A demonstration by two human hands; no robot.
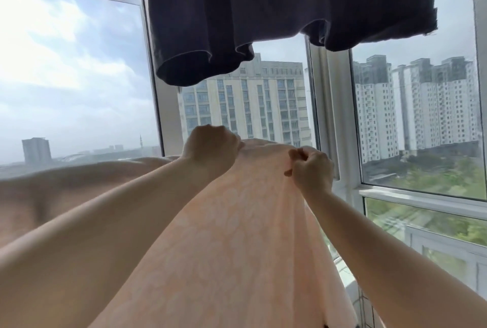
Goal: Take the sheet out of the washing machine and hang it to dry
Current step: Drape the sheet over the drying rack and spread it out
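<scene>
The sheet [224, 235] is pale peach with a faint floral print. It drapes from the middle of the view down toward the bottom edge and spreads away to the left. My left hand [212, 147] is closed on its top fold, knuckles up. My right hand [312, 168] pinches the same top edge a little to the right, thumb and fingers pressed on the cloth. Whatever the sheet hangs over is hidden beneath the fabric. The washing machine is not in view.
Dark garments [263, 11] hang overhead, their hems just above my hands. Tall windows [421, 117] with white frames [326, 117] stand straight ahead, with high-rise buildings and trees outside. A white sill [421, 198] runs at the right.
</scene>
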